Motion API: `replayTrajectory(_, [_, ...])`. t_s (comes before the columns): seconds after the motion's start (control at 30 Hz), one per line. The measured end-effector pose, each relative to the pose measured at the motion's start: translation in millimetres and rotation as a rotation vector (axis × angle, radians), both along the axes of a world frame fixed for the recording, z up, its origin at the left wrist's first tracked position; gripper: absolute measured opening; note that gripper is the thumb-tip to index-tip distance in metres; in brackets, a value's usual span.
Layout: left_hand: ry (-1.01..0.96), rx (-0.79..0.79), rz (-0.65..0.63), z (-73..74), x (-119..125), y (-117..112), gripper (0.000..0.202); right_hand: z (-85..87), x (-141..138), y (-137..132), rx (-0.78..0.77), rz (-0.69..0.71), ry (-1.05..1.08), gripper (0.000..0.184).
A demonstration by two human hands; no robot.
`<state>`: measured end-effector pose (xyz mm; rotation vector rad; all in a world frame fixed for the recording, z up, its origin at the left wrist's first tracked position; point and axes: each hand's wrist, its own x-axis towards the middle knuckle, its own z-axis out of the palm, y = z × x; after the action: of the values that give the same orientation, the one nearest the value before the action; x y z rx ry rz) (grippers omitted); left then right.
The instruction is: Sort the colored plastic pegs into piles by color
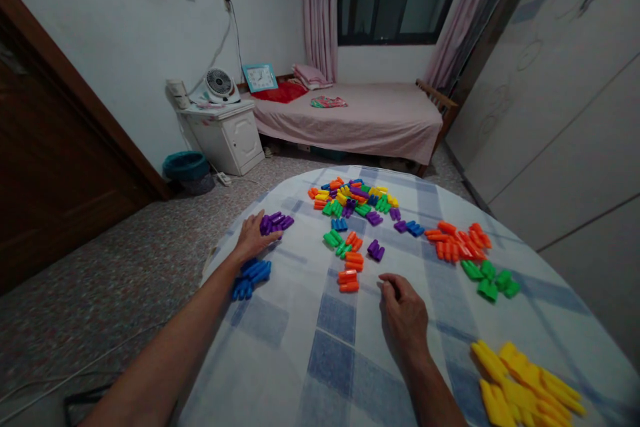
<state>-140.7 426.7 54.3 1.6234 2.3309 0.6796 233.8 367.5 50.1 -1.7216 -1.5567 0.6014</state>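
My left hand rests at the left side of the table, thumb and fingers spread around the edge of a purple pile of plastic toy pieces. Just below it lies a blue pile of pieces. My right hand lies on the cloth near the middle, its fingers curled in with nothing visible in them. Orange pieces and a purple piece are in front of it. Green pieces lie a little farther off. The pieces look like short tubes joined side by side.
A mixed-colour heap lies at the table's far end. On the right are orange, green and yellow piles. The checked tablecloth covers the table. Beyond stand a bed and a white cabinet.
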Motion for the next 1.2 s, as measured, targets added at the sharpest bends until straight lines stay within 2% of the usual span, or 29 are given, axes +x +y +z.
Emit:
replayTrajectory(0.17, [0.044, 0.019, -0.095, 1.5, 24, 18, 0.087, -0.6, 0, 1, 0.002, 0.001, -0.004, 0.033])
replayTrajectory(0.3, [0.039, 0.012, -0.14, 13.3, 37, 32, 0.082, 1.5, 0, 0, 0.0, 0.014, 0.011, 0.037])
replayTrajectory(0.37, [0.024, 0.02, -0.119, 21.3, 37, 27, 0.082, 1.8, 1, 1, 0.013, 0.018, 0.017, 0.038])
replayTrajectory(0.43, [0.041, 0.068, -0.093, 27.4, 34, 8, 0.079, 1.1, 1, 1, 0.02, 0.017, 0.015, 0.037])
replayTrajectory(0.5, [0.09, 0.135, -0.089, 28.2, 33, -24, 0.07, -0.3, 1, 1, 0.021, 0.01, 0.003, 0.036])
replayTrajectory(0.63, [0.142, 0.162, -0.021, 12.7, 44, -88, 0.055, -1.5, 0, 1, -0.004, 0.0, -0.02, 0.035])
replayTrajectory(0.7, [0.171, 0.173, -0.013, 1.9, 55, -105, 0.051, -0.6, -1, 1, -0.004, -0.001, -0.024, 0.036])
replayTrajectory(0.77, [0.19, 0.201, -0.045, -5.6, 65, -108, 0.046, 0.5, -1, 0, 0.004, 0.006, -0.023, 0.037])
replayTrajectory(0.87, [0.215, 0.21, -0.109, -4.4, 77, -99, 0.042, 1.0, -1, 0, 0.017, 0.014, -0.023, 0.036])
replayTrajectory(1.0, [0.273, 0.27, -0.181, 19.7, 99, -74, 0.046, -0.5, 0, 1, 0.023, 0.023, -0.013, 0.034])
replayTrajectory(1.1, [0.207, 0.318, -0.323, 39.3, 124, -40, 0.035, -1.1, -1, 2, 0.018, 0.02, -0.017, 0.033])
replayTrajectory(1.2, [0.193, 0.236, -0.381, 46.0, 153, 3, 0.031, -0.7, -1, 1, 0.019, 0.021, -0.015, 0.032])
